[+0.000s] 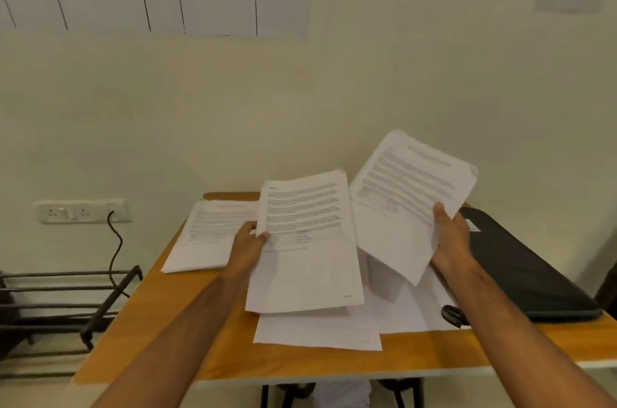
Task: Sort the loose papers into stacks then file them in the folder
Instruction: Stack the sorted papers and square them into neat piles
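My left hand (248, 242) pinches the left edge of a printed sheet (305, 240), lifted above the middle of the wooden table (173, 317). In my right hand (450, 237) a thin bundle of printed pages (405, 194) is held up and tilted toward the wall. A stack of papers (208, 234) lies flat at the table's back left. More loose sheets (320, 329) are spread under the lifted papers. The dark folder (527, 267) lies closed at the right side of the table.
A small black object (452, 316) lies on the loose sheets by my right forearm. A dark metal rack (63, 304) stands left of the table. A wall socket (83, 210) with a black cable sits on the wall behind it.
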The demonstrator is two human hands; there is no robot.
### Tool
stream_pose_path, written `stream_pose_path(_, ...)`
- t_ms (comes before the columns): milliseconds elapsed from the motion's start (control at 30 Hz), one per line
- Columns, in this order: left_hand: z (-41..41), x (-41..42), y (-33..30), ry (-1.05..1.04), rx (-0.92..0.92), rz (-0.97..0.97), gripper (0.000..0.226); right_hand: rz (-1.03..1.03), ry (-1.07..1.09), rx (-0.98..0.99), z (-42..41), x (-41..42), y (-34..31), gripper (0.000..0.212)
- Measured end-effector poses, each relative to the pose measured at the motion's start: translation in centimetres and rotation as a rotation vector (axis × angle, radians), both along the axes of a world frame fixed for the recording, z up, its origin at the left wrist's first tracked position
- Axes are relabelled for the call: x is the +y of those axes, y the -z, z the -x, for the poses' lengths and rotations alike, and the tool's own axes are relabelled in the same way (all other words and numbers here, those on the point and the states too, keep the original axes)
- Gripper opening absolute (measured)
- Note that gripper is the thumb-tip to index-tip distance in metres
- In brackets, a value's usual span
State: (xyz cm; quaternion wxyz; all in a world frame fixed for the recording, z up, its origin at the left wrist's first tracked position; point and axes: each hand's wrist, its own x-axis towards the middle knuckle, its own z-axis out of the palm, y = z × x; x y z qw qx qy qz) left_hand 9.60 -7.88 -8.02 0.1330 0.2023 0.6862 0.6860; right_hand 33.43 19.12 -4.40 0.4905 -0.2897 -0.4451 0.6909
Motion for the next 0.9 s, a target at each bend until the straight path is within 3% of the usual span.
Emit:
stream_pose_path(433,-1.4,-0.5,4.6,0.048,-0.077,0.029,0.028,0.125,0.127,0.011,0.5,-1.4,0.9,0.038)
stream_pose_path(600,-1.3,-0.6,5.2,0.067,-0.065,0.018,0.026,0.114,0.07,-0.106,1.2,-1.9,1.6,0.022)
stream_pose_path(667,-1.2,-0.8,5.2,0.086,-0.067,0.002,0.027,0.079,-0.003,-0.124,1.7,-2.6,1.9,0.012)
stream_pose_path(800,-1.0,-1.0,5.2,0.139,-0.099,-0.018,0.029,-0.124,-0.188,-0.247,3.2,-4.8,4.0,0.029)
stream_pose_path(900,-1.2,-1.1,5.1,0.134,-0.084,-0.045,0.028,-0.305,-0.214,-0.412,4.4,-6.6,5.7,0.028)
